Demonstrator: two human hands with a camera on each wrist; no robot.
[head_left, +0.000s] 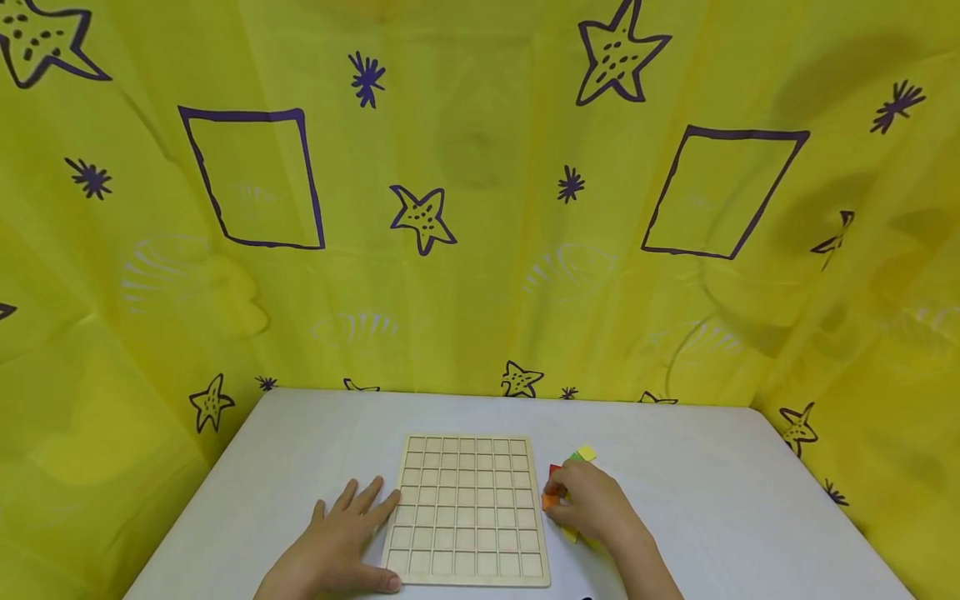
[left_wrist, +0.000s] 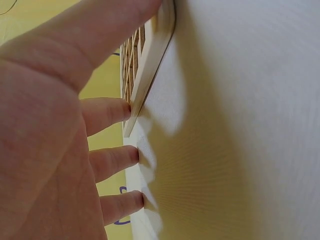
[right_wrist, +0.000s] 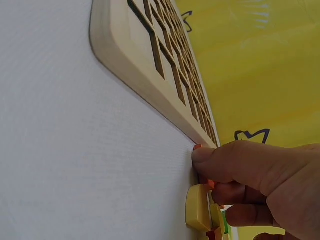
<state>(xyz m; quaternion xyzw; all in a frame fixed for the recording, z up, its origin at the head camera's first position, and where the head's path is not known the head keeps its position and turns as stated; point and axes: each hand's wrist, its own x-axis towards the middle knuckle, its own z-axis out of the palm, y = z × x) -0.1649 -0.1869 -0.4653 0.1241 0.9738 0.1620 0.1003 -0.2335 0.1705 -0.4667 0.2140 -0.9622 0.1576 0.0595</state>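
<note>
A pale wooden board (head_left: 465,581) with a grid of square recesses lies flat on the white table. My left hand (head_left: 333,537) is spread at its left side, with the index fingertip and thumb touching the board's edge. To the right of the board, my right hand (head_left: 592,500) pinches an orange tile (head_left: 551,501) between thumb and fingers, low over a small pile of coloured tiles. Around that hand show a red tile (head_left: 554,469), a green tile (head_left: 576,457) and a yellow tile (head_left: 587,452). A thick yellow tile (right_wrist: 198,207) stands near the fingers in the right wrist view. The hand hides part of the pile.
The white table (head_left: 315,442) reaches back to a yellow curtain (head_left: 480,317) printed with stars and frames, which also hangs at both sides. A small dark object (head_left: 587,597) just shows at the bottom edge of the head view.
</note>
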